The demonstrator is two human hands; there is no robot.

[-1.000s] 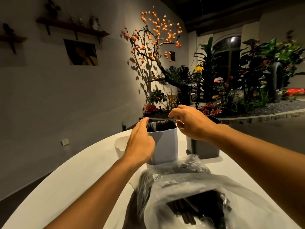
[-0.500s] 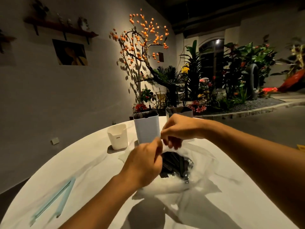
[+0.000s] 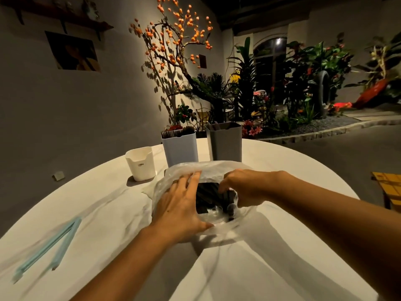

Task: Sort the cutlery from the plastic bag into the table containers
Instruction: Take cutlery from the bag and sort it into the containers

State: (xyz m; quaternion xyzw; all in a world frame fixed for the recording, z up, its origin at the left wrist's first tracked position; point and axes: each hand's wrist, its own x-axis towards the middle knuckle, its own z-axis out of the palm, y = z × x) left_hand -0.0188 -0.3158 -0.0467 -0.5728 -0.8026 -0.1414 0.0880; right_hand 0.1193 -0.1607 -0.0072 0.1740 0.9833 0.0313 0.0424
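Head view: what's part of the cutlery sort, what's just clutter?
In the job:
- plastic bag, both hands at its mouth
- black cutlery inside it
- left hand, flat on the bag
- right hand, reaching in
- white container
- blue-grey container
- grey container

Lying about:
- teal clip on the table
- plants behind

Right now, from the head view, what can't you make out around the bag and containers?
- Black cutlery in the clear plastic bag: type of pieces unreadable; dark, crumpled film over them.
- Right hand: fingertips curl into the bag mouth, so any grip is hidden.
- Pale blue tall container and grey tall container: only dark tops show; walls hide contents.
- Short white cup: inside hidden by its rim.
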